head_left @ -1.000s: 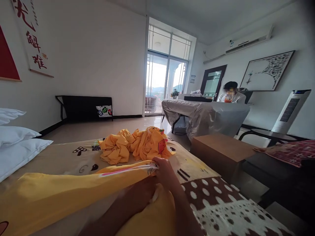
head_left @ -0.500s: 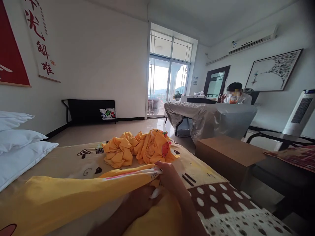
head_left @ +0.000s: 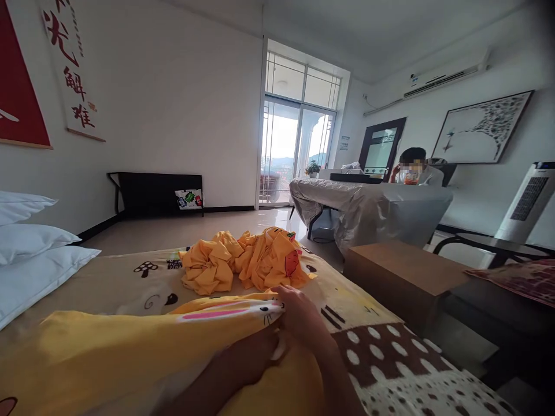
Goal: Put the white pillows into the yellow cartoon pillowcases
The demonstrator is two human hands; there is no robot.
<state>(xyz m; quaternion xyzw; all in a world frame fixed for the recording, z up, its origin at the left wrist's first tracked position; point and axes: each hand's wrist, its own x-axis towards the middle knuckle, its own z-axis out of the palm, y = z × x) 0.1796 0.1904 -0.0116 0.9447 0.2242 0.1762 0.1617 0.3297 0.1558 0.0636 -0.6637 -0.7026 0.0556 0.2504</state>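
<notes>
A yellow rabbit-print cloth (head_left: 143,341) stretches across the front of the bed, with a long-eared white rabbit on its upper edge. My right hand (head_left: 298,312) is closed on the cloth's right end, beside the rabbit's face. Just below it, my left hand (head_left: 260,348) is closed on the same end, its fingers partly hidden by the fabric. A small white bit (head_left: 278,348) shows at the left fingertips; I cannot tell whether it is print or another piece. Beyond the hands lies a crumpled heap of orange-yellow fabric (head_left: 212,263).
A patterned blanket (head_left: 377,346) covers the bed. White pillows (head_left: 39,277) are stacked at the left. To the right stands a brown box (head_left: 403,263). A person (head_left: 422,170) sits behind a plastic-covered table (head_left: 368,202). A tower fan (head_left: 526,199) is at far right.
My left hand has shifted slightly down and sits closer under the right hand. The cloth's upper edge has turned, showing more of the rabbit's face. The heap has not moved.
</notes>
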